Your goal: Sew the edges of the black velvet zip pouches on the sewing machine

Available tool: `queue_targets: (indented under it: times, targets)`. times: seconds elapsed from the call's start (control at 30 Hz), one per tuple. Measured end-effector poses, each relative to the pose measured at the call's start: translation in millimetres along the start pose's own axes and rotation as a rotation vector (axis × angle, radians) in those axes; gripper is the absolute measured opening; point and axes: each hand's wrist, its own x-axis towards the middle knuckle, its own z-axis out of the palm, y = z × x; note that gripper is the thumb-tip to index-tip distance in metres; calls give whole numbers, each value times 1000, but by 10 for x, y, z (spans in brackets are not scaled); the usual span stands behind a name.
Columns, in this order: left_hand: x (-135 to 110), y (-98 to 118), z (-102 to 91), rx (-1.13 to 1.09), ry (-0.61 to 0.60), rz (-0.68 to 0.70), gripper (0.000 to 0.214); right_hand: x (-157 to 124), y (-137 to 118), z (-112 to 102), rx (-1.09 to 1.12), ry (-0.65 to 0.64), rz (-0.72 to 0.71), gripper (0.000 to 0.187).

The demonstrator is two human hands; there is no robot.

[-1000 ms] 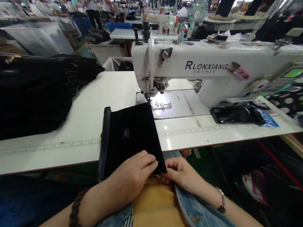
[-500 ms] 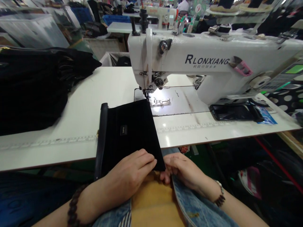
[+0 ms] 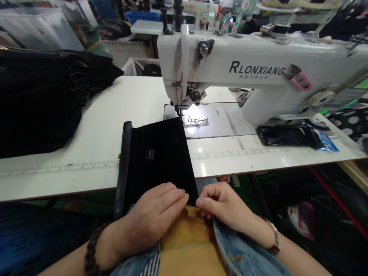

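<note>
A black fabric pouch with a small label and a thick black edge on its left lies across the front of the white table, its far corner at the needle of a white sewing machine. My left hand rests fingers-down on the pouch's near end, pressing it. Pinching the near right corner of the pouch is my right hand, fingers closed. Both hands are over my lap, below the table's edge.
A big pile of black fabric pieces sits at the left of the table. A black phone lies under the machine's arm at the right, beside a blue packet. Other machines and tables stand behind.
My right hand has come up from under the pouch's corner and now pinches it. The left hand stays on the pouch. The view has shifted slightly.
</note>
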Motion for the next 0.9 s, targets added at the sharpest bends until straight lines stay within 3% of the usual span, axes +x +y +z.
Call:
queue_targets:
  times: [0.1,0.17,0.27,0.47,0.7,0.9]
  targets:
    - [19,-2,-20,-12,27,-2,15,-79,-11,-45,-552,232,-434,25]
    - [13,-4,-18,-13,31,2,15,-116,-4,-53,-844,315,-707,26]
    - [-5,-4,-13,-9,16,3,17,-134,-1,-39,-1058,326,-885,20]
    - [24,-4,-32,0,28,5,18,-126,-80,-19,-1101,263,-971,19]
    - [66,-5,-142,-6,20,-21,28,-114,-248,-30,-1158,222,-967,21]
    - [140,-16,-232,13,-2,-16,39,-89,-247,15,-1293,226,-958,20]
